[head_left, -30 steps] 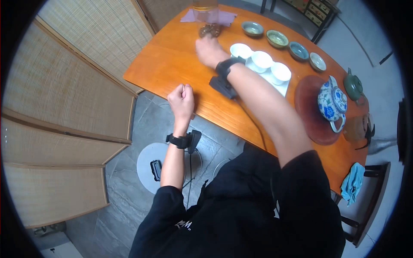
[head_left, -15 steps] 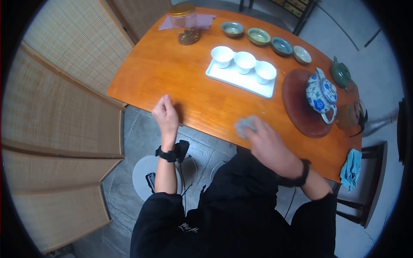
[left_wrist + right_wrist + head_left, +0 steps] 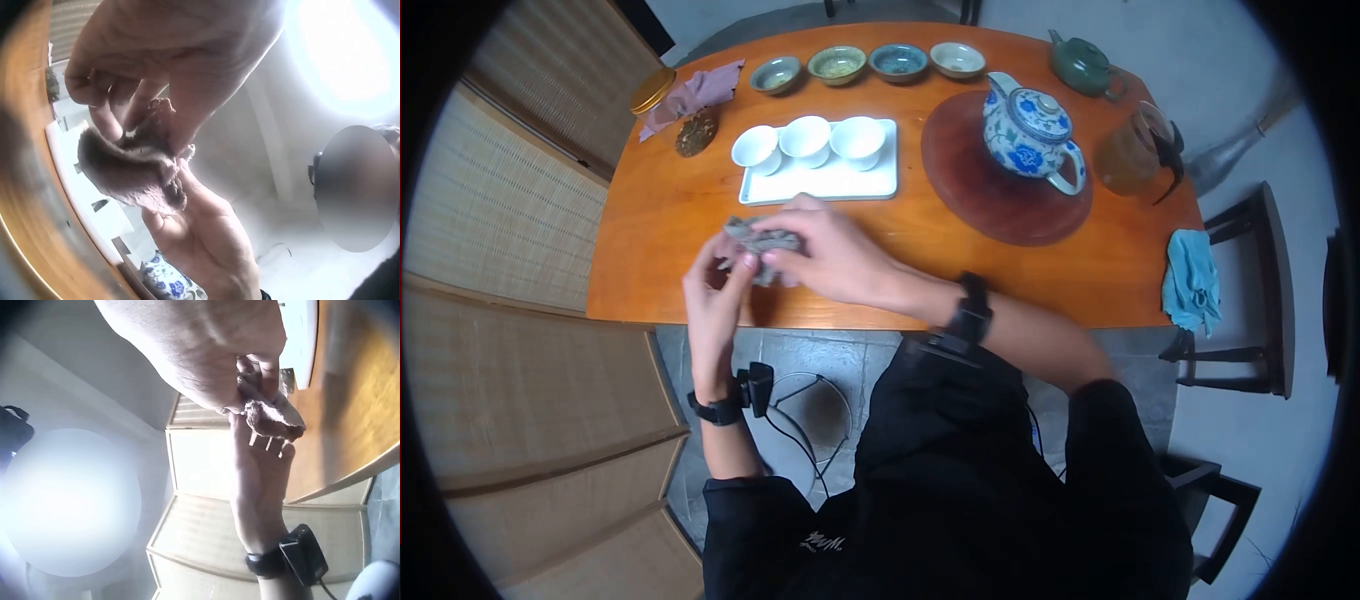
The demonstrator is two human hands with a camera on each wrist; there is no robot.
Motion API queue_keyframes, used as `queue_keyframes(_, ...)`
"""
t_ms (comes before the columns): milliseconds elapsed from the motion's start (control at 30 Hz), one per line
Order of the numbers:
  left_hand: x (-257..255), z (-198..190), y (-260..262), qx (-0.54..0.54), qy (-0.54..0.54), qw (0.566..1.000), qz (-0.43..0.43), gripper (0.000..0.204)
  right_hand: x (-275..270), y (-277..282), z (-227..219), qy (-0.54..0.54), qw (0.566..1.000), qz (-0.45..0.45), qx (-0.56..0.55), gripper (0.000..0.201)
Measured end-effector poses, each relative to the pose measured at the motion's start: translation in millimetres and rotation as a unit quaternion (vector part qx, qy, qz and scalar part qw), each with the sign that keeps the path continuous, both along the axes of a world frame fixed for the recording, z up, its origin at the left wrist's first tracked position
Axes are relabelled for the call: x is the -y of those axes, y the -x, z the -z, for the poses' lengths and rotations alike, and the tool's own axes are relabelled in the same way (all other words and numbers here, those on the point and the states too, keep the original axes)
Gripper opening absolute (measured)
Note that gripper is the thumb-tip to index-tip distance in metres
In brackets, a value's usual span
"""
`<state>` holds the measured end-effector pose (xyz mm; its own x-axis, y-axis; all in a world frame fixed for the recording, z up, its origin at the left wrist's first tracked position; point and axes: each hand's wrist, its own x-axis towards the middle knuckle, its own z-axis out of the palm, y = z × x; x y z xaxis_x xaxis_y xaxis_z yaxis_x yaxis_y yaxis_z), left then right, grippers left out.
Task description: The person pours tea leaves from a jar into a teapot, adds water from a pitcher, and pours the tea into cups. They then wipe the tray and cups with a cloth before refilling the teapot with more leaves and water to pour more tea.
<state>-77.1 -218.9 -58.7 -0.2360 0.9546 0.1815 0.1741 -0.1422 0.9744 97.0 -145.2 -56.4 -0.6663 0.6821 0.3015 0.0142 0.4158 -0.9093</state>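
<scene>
Both hands meet over the front left of the wooden table (image 3: 960, 275), around a crumpled grey cloth (image 3: 765, 240). My left hand (image 3: 712, 295) pinches the cloth between thumb and fingers from the left. From the other side my right hand (image 3: 840, 255) grips it with curled fingers. In the left wrist view the cloth (image 3: 125, 175) bunches into folds between the two hands. The right wrist view shows its rough edge (image 3: 272, 419) sticking out by the left hand's fingertips. Just beyond the hands, three white cups (image 3: 806, 140) stand on a white rectangular tray (image 3: 825, 184).
Several small bowls (image 3: 837, 64) line the back edge. A blue-and-white teapot (image 3: 1030, 135) sits on a round reddish mat (image 3: 990, 215), near a glass pitcher (image 3: 1125, 155) and a green teapot (image 3: 1085, 68). A gold-lidded jar (image 3: 652, 90) stands far left; a teal cloth (image 3: 1192, 280) hangs right.
My right hand came back from near the jar, appeared with the grey cloth at the front edge, then moved left to my left hand. The left fist has opened onto the cloth. The head view turned right.
</scene>
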Motion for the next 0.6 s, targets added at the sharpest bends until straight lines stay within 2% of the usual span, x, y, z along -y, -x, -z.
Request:
queue_keyframes(100, -4.5, 3.2, 48.9, 0.002, 0.017, 0.998, -0.06, 0.023, -3.7, 41.2, 13.0, -0.055, 0.997, -0.028, -0.056, 0.049)
queue_keyframes(133, -9.1, 3.1, 69.2, -0.047, 0.022, 0.996, -0.068, 0.023, 1.9, 40.8, 6.8, 0.038, 0.995, -0.056, -0.074, 0.056)
queue_keyframes(200, -17.5, -2.0, 117.6, -0.148, 0.038, 0.984, -0.096, 0.022, 6.8, 14.2, -6.7, -0.071, 0.997, -0.037, 0.02, 0.056)
queue_keyframes(233, -26.2, -4.4, 139.7, -0.14, 0.08, 0.984, -0.074, 0.023, 9.3, -4.6, -6.7, -0.103, 0.993, -0.043, 0.039, 0.053)
queue_keyframes(267, -35.2, -9.0, 158.2, -0.19, 0.143, 0.97, -0.045, 0.027, 13.1, -27.6, -4.8, -0.178, 0.98, -0.03, 0.082, 0.048)
queue_keyframes(300, -48.7, -13.2, 173.0, -0.237, 0.202, 0.95, -0.009, 0.031, 17.5, -54.7, -12.5, -0.125, 0.981, -0.066, 0.133, 0.04)
queue_keyframes(333, -61.9, -18.0, 182.5, -0.25, 0.193, 0.949, -0.006, 0.034, 20.7, -80.3, -11.5, -0.104, 0.977, -0.079, 0.168, 0.033)
queue_keyframes(367, -75.6, -27.0, 189.4, -0.262, 0.184, 0.947, -0.001, 0.038, 23.8, -105.6, -9.6, -0.14, 0.972, -0.076, 0.173, 0.031)
queue_keyframes(433, -119.6, -50.6, 218.1, -0.296, 0.174, 0.939, -0.013, 0.046, 30.9, -144.5, -3.1, -0.177, 0.964, -0.042, 0.192, 0.031)
queue_keyframes(467, -150.8, -67.2, 239.2, -0.319, 0.174, 0.931, -0.031, 0.051, 35.3, -162.8, 4.1, -0.156, 0.964, 0.005, 0.214, 0.031)
queue_keyframes(500, -182.5, -85.3, 250.4, -0.334, 0.221, 0.914, -0.059, 0.051, 40.0, -178.9, 13.1, -0.134, 0.961, 0.051, 0.235, 0.032)
queue_keyframes(567, -247.0, -77.3, 299.0, -0.391, 0.23, 0.89, -0.048, 0.05, 50.5, -200.8, 33.8, -0.043, 0.956, 0.129, 0.26, 0.033)
queue_keyframes(600, -274.3, -67.4, 319.3, -0.423, 0.225, 0.877, -0.037, 0.048, 51.9, -203.1, 37.1, -0.071, 0.953, 0.134, 0.26, 0.033)
